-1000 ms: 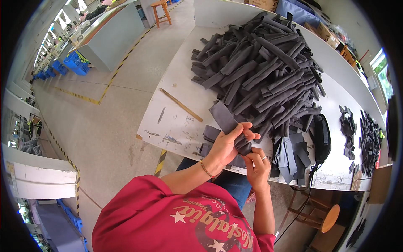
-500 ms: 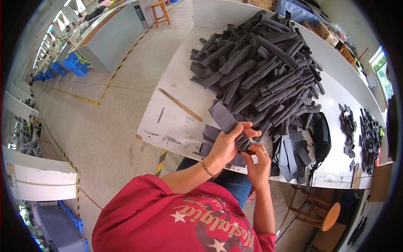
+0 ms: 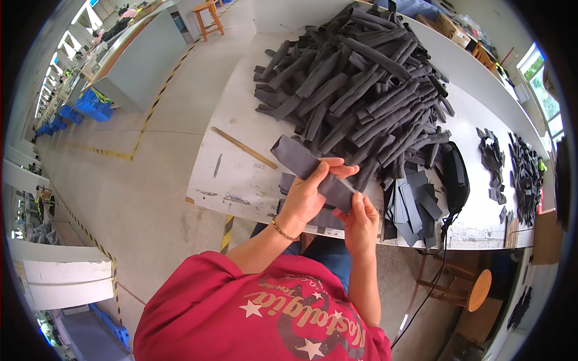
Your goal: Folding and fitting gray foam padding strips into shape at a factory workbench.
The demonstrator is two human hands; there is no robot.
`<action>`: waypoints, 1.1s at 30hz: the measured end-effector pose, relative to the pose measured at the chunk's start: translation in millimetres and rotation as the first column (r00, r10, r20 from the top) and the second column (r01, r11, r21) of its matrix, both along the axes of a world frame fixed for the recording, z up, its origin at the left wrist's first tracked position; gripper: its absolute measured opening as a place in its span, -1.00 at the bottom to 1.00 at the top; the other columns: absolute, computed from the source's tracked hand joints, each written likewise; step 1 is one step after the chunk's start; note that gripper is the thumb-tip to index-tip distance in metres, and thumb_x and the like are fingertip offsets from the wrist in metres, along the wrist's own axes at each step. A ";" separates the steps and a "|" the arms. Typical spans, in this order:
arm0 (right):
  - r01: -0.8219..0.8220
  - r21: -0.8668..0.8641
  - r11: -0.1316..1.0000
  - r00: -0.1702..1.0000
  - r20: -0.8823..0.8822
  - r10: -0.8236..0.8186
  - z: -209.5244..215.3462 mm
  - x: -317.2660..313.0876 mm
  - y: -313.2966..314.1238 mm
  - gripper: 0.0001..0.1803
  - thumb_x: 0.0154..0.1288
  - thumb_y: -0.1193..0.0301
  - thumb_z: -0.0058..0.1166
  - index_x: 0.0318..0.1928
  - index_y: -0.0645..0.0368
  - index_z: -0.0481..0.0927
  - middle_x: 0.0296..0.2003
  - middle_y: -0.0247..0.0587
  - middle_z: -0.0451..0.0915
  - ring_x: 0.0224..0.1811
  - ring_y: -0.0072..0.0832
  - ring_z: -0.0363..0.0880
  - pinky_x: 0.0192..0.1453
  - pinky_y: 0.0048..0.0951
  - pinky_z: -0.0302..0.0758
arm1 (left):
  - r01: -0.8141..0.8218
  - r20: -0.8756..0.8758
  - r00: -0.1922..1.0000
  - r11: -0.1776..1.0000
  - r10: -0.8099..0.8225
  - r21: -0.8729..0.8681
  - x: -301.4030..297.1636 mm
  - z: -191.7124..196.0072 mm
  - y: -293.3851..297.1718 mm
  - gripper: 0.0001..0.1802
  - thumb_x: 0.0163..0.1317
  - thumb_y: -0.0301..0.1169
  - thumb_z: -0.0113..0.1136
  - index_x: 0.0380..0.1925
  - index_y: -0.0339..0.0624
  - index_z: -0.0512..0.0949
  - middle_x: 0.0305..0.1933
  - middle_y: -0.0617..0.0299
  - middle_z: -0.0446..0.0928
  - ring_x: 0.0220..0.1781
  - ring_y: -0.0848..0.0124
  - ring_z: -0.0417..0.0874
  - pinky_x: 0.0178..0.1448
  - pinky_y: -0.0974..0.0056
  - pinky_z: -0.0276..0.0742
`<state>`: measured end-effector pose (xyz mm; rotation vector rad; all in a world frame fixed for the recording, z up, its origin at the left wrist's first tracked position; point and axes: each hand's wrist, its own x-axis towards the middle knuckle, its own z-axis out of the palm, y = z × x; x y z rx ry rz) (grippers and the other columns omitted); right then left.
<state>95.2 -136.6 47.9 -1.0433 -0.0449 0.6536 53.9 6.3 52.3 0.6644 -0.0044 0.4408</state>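
Note:
A dark grey fabric tube (image 3: 295, 154) slants across in front of me, its far left end flattened and its near right end between my hands. My left hand (image 3: 308, 195) grips it around the middle, thumb on top and the other fingers beneath. At the near right end my right hand (image 3: 361, 224) pinches the edge between thumb and fingers, where a light strip shows. Beyond both hands a big heap of similar dark grey tubes (image 3: 355, 78) covers the white table (image 3: 205, 174). More grey fabric pieces (image 3: 328, 218) lie partly hidden under my wrists.
A wooden stick (image 3: 244, 147) lies left of the heap. To the right are flat grey pieces (image 3: 408, 210) and a black padded object (image 3: 456, 177) with a hanging cable. Smaller dark scraps (image 3: 527, 180) lie farther right. A round wooden stool (image 3: 480, 290) stands below the table.
The tube, bunched up over my fingers before, is now stretched out straight. My right hand has moved slightly down and pinches its end. The whole view has shifted a little.

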 end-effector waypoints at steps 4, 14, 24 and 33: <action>0.070 0.123 0.990 0.996 0.037 -0.075 -12.5 -4.1 5.2 -0.84 0.45 0.37 0.06 -0.25 0.20 0.56 -0.37 -0.38 0.59 -0.33 -0.56 0.60 -0.22 -0.45 0.60 | 0.035 -0.034 0.999 0.994 -0.038 -0.103 -3.2 -8.5 1.4 -0.62 0.47 -0.22 -0.01 0.08 -0.28 0.49 0.01 0.00 0.62 0.21 0.12 0.56 0.27 0.03 0.50; 0.264 -0.617 0.741 0.797 0.572 0.193 -38.2 -9.2 -32.8 -0.78 0.47 0.40 0.00 -0.32 0.28 0.47 -0.55 -0.31 0.39 -0.47 -0.58 0.35 -0.34 -0.46 0.36 | -0.112 -0.438 0.804 0.825 0.403 0.554 -78.6 -39.2 34.6 -0.71 0.28 -0.51 0.24 0.00 -0.35 0.61 -0.29 0.37 0.57 -0.33 0.66 0.45 -0.25 0.50 0.37; 0.475 -0.663 0.579 0.587 0.729 0.353 -76.5 -11.7 -38.9 -0.85 0.34 0.44 0.14 -0.25 0.26 0.47 -0.37 0.01 0.52 -0.40 -0.06 0.52 -0.33 -0.19 0.43 | -0.164 0.091 0.611 0.013 0.786 0.986 -55.5 -65.6 51.5 -0.91 0.14 -0.46 0.31 -0.39 -0.22 0.61 -0.33 0.09 0.57 -0.22 0.10 0.57 -0.10 0.12 0.48; 0.927 -0.362 0.096 0.246 0.783 0.571 -69.4 110.7 -112.0 -0.84 0.36 0.42 0.04 -0.21 0.28 0.56 -0.24 -0.03 0.59 -0.14 -0.13 0.58 -0.06 -0.27 0.52 | 0.580 -0.674 0.532 0.360 0.512 0.731 13.9 -88.3 115.3 -0.59 0.25 -0.18 0.19 -0.55 -0.36 0.58 -0.70 0.13 0.45 -0.50 0.28 0.54 -0.21 0.19 0.47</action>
